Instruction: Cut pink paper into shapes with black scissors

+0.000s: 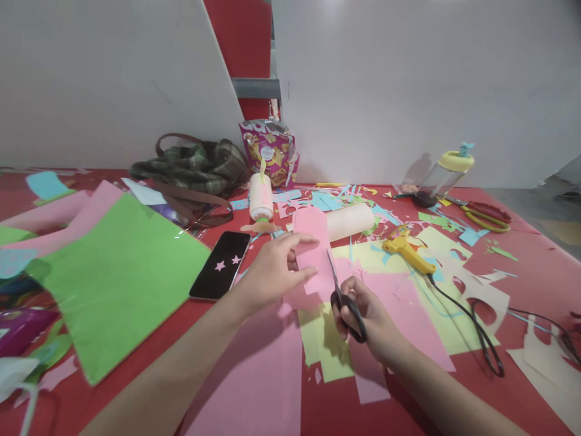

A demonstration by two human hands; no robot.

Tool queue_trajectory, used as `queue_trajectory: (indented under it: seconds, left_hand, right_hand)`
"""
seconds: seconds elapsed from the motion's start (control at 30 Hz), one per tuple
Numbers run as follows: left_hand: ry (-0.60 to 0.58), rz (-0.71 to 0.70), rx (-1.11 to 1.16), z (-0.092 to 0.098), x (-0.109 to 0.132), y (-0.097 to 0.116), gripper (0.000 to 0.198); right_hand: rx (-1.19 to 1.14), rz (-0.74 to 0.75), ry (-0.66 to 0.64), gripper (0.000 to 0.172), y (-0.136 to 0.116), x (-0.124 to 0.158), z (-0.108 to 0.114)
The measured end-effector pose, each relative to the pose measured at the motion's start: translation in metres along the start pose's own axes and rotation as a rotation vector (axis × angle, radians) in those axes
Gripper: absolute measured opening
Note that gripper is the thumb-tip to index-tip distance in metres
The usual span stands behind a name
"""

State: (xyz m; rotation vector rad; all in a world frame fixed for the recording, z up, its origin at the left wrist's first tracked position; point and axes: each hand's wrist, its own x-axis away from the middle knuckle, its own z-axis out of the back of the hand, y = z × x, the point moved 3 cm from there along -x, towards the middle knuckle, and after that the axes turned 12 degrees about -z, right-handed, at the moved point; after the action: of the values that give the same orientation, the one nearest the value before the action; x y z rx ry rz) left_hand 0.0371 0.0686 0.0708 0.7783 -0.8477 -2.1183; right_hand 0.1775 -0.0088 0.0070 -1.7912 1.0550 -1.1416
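A piece of pink paper (313, 230) is pinched between the thumb and fingers of my left hand (281, 263), raised over the table. My right hand (363, 312) grips black-handled scissors (347, 312), with the fingers around the handles. The blades point up and away, along the right edge of the pink paper. Beneath both hands lie more pink sheets (263, 369) and pale yellow paper (329, 351). Just behind the held piece rests a cream paper roll (351, 221).
A phone (220, 266) with two pink stars lies left, beside green paper (122, 278). A yellow glue gun (408, 253) trails a black cord on the right. Behind are a plaid bag (200, 163), a snack pouch (270, 151), a clear jar (445, 178) and pliers (483, 215).
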Motion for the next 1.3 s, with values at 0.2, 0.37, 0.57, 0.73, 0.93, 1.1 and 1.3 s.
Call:
queue_trajectory:
  seconds: [0.2,0.37,0.57,0.73,0.93,1.1,1.3]
  left_hand:
    - [-0.006,-0.008,-0.003,0.0008,-0.0007,-0.0015,0.037]
    - [0.012,-0.012,-0.01,0.0014,-0.001,-0.0013,0.037]
    - [-0.015,0.011,0.0,0.001,-0.0006,0.0033,0.035]
    - [-0.053,0.012,-0.007,-0.0014,0.0015,0.0029,0.037]
    - [-0.071,-0.034,0.028,-0.0046,0.0028,0.0021,0.035]
    - [-0.087,-0.036,0.004,-0.0059,0.0037,0.0026,0.036]
    - [-0.113,-0.007,-0.021,-0.0062,0.0042,0.0051,0.037]
  right_hand:
    - [0.009,-0.018,0.024,0.034,0.0013,-0.0001,0.0009]
    - [-0.007,-0.044,0.024,0.033,0.0038,-0.0018,0.0009]
    - [-0.024,-0.011,-0.048,0.037,0.0073,-0.0022,0.0031]
    - [-0.024,0.034,-0.089,0.032,0.009,-0.0021,0.0061]
    - [-0.021,0.033,-0.087,0.034,0.0045,-0.001,0.0042]
    - [-0.01,0.015,-0.069,0.036,0.0055,-0.001,0.0052]
    - [-0.026,0.006,-0.063,0.032,0.0085,-0.0026,0.0065]
